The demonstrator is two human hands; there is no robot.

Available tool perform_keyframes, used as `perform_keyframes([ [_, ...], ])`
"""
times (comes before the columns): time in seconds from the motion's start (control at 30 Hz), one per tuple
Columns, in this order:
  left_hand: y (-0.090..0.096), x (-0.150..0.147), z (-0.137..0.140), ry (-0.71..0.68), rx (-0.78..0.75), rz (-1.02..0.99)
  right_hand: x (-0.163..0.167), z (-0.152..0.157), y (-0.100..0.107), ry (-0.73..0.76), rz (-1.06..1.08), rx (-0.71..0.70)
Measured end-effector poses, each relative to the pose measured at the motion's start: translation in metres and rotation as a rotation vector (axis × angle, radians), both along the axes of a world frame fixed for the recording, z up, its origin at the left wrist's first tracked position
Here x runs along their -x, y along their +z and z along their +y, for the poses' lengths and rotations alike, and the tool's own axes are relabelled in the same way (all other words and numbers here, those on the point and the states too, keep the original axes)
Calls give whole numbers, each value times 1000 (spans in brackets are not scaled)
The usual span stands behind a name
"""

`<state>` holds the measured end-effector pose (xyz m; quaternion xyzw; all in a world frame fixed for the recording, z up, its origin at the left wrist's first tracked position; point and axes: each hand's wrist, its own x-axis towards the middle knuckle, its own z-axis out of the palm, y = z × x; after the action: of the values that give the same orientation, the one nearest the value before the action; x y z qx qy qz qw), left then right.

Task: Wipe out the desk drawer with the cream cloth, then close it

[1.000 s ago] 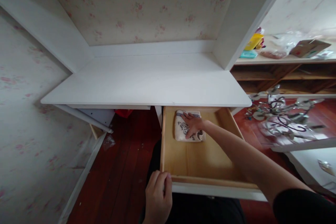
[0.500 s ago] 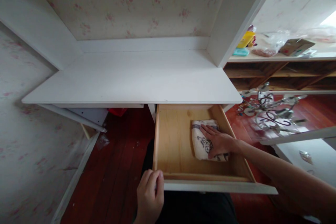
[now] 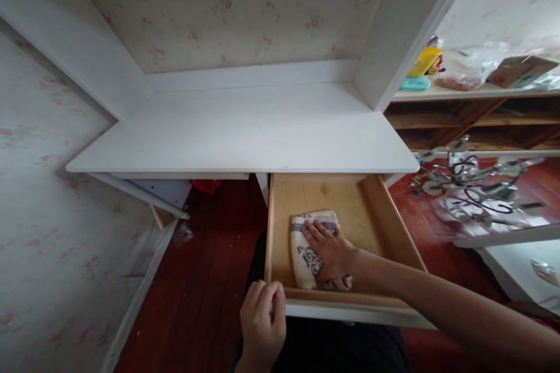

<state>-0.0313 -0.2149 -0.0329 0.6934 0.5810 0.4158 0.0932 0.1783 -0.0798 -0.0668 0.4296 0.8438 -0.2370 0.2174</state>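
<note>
A pulled-out wooden drawer [image 3: 350, 198] with a white front panel [image 3: 363, 313] juts from below the white desk. My left hand [image 3: 262, 320] is closed over the left end of that front panel, fingers curled around its top edge. Inside the drawer, a folded cream cloth [image 3: 301, 247] with dark scroll patterns and a stripe lies on the bottom, towards the front left. My right hand [image 3: 330, 250] rests flat on the cloth, fingers stretched out and pressing it down. Its palm hides part of the cloth.
The white desktop [image 3: 245, 134] extends above the drawer. On the right, a chandelier [image 3: 476, 186] lies on the red wooden floor. Behind it, a low shelf unit [image 3: 450, 113] carries a yellow container [image 3: 424, 63], plastic bags and a cardboard box [image 3: 518, 71].
My right hand has slid the cloth left and towards the drawer's front. My left hand keeps its hold on the front panel. The view has shifted slightly.
</note>
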Motion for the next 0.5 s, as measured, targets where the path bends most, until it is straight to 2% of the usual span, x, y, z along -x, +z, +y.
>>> perform_keyframes([
  [0.1,-1,0,-1,17,4,-5,46,6,-5,33,8,-9],
  [0.2,0,0,-1,35,29,-7,69,17,-5,29,10,16],
  [0.37,0,0,0,34,52,-22,63,54,1,27,34,56],
  [0.5,-1,1,-1,15,80,-35,53,94,-4,-25,84,62],
])
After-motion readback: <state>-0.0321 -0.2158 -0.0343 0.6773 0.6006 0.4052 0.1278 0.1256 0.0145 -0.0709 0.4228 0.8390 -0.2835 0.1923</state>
